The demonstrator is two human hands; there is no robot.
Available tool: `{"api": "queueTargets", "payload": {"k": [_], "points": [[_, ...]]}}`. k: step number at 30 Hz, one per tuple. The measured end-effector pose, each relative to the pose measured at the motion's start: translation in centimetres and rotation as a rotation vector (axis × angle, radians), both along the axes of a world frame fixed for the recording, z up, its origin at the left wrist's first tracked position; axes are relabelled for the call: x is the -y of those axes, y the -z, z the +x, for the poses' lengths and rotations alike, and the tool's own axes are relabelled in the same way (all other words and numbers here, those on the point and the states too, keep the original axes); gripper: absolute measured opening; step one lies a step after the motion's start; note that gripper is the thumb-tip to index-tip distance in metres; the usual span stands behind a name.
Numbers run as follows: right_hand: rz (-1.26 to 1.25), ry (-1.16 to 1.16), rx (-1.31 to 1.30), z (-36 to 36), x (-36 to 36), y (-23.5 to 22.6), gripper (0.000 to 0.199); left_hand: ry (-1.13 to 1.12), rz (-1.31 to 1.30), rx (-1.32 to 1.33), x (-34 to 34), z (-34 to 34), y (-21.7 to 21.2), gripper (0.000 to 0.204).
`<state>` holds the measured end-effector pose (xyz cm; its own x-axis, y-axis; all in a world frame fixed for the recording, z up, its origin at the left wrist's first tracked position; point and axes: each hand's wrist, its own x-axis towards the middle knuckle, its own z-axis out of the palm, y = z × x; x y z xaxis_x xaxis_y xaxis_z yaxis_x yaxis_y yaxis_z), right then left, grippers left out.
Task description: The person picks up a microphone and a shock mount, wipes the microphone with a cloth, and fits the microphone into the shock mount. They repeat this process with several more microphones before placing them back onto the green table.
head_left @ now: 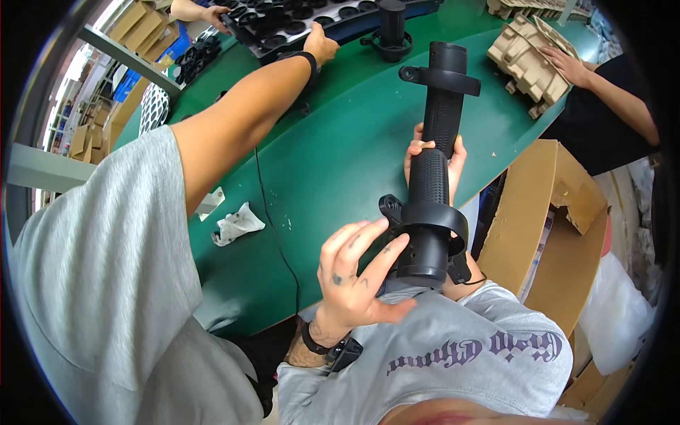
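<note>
Two black textured tubes, a nearer tube [428,180] and a farther tube [443,113], line up end to end above the green table. Each carries a loose-looking black ring with a side lug, the near ring [433,216] and the far ring [453,82]. My right hand [457,159] wraps round them from behind where they meet; the nearer tube hides much of its palm. My left hand [358,273] is open, fingers spread and thumb apart. Its fingertips are at the near ring's lug, and whether they touch it I cannot tell.
On the green table [340,156] lie a crumpled white bag [237,225] and a black cable [265,212]. Another black tube [392,32] stands near a tray [297,32] of round black parts, handled by co-workers. Rightward, another person's hand [567,67] holds moulded pulp trays [528,60] beyond a cardboard box [520,212].
</note>
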<state>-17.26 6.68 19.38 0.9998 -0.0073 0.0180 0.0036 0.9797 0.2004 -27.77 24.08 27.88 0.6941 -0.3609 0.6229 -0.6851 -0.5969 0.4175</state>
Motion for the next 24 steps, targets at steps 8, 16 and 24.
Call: {"api": "queueTargets", "payload": {"k": [8,16,24], "points": [[0.082,0.032,0.045,0.9,-1.0,-0.7,0.053,-0.015,-0.016,0.076,2.0,-1.0,-0.6,0.061],[0.070,-0.066,0.102,1.3,-1.5,-1.0,0.056,-0.032,0.194,0.249,2.2,-1.7,-2.3,0.040],[0.011,-0.046,0.090,0.7,-1.4,-1.4,0.053,-0.039,0.297,0.377,2.6,-2.0,-2.9,0.032]]}}
